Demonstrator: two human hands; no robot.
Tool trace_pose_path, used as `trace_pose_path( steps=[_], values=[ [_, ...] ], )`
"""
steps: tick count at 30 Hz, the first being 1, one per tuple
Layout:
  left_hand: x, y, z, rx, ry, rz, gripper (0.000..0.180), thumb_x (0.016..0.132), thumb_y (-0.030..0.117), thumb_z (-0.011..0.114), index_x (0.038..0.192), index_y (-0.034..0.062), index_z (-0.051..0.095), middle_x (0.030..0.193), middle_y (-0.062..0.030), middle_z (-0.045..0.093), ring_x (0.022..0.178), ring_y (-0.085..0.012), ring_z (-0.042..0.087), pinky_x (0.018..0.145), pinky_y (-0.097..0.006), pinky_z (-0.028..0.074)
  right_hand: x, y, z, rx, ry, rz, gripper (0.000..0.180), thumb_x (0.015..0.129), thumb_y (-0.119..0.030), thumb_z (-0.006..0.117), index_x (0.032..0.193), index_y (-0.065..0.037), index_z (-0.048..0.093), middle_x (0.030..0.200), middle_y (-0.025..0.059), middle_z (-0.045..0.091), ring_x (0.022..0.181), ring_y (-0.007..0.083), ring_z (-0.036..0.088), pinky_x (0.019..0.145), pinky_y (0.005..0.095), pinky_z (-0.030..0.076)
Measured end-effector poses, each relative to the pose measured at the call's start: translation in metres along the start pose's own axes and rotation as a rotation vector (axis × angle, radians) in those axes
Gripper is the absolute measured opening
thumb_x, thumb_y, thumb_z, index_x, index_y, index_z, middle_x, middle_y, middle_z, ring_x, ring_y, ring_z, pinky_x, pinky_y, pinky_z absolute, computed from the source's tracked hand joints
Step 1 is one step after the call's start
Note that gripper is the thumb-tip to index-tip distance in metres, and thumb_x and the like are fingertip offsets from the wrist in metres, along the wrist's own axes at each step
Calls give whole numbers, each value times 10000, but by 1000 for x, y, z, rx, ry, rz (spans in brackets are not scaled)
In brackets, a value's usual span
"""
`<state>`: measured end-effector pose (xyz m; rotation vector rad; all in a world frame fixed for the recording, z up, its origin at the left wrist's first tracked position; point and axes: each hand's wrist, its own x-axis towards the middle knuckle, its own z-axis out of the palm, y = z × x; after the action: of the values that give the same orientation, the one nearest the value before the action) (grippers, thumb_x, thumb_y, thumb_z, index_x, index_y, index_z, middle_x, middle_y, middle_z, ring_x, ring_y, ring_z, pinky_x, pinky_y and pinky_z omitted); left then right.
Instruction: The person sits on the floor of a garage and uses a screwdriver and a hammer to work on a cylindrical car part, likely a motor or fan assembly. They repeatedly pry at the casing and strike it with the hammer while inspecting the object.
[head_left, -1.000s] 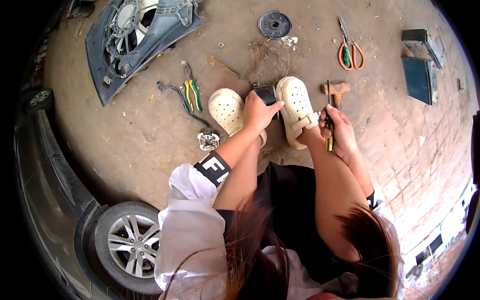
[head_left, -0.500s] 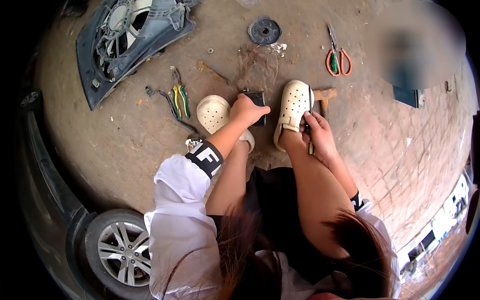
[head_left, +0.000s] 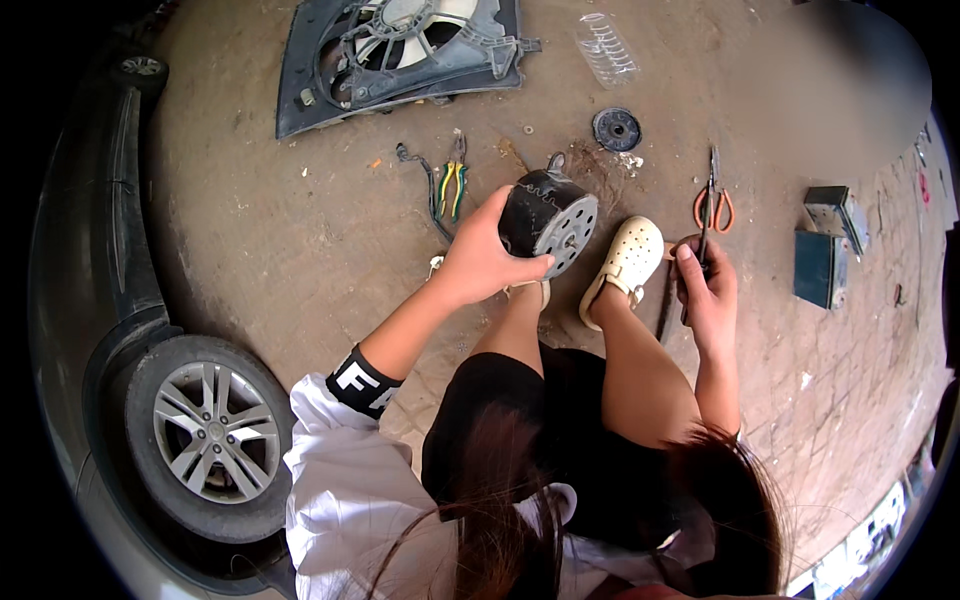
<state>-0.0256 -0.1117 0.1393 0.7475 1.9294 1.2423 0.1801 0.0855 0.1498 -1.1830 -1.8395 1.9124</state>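
Floor (head_left: 320, 230) below, spread left hand (head_left: 488, 252) clasps newly lifted cylinder (head_left: 540, 215); right hand (head_left: 712, 292) grips screwdriver (head_left: 705, 228).

Open lane over floor (head_left: 765, 262) between right hand (head_left: 710, 290) and blue box (head_left: 819, 268); scissors (head_left: 731, 209) and held tool (head_left: 706, 240) obstruct straight ahead. Black cylinder (head_left: 530, 215) and pale clog (head_left: 634, 252) narrow the gap between hands. Pliers (head_left: 452, 187) and cable (head_left: 432, 195) lie beyond left hand (head_left: 478, 250).

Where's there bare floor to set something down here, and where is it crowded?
Floor looks mostly bare between the car wheel and pliers, and between the orange-handled scissors and dark boxes. It's crowded around the right clog, between the black cylinder in the left hand and the right hand.
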Motion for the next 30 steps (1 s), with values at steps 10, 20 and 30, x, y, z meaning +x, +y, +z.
trace_pose_path(
  steps=[10,20,30],
  values=[
    [-192,113,-41,-313,420,386,802,634,123,823,1321,-23,435,1195,-107,585,1118,-182,550,992,-334,418,-157,-185,74,-157,-535,-544,126,865,-52,687,909,13,589,744,-14,546,679,56,470,633,211,386],
    [-361,146,-42,-542,660,369,703,669,89,794,1280,-24,465,1178,-90,580,1102,-157,545,976,-321,422,-284,-203,153,-256,-805,-1063,317,818,13,666,1132,-25,672,983,132,712,792,165,700,708,262,539],
    [-416,133,-39,-362,823,308,696,648,95,791,1257,-15,473,1107,-78,598,1026,-150,568,915,-307,449,-330,-183,179,-225,-843,-911,241,842,14,641,1076,-15,688,860,86,699,724,116,649,658,253,511]
  ],
)
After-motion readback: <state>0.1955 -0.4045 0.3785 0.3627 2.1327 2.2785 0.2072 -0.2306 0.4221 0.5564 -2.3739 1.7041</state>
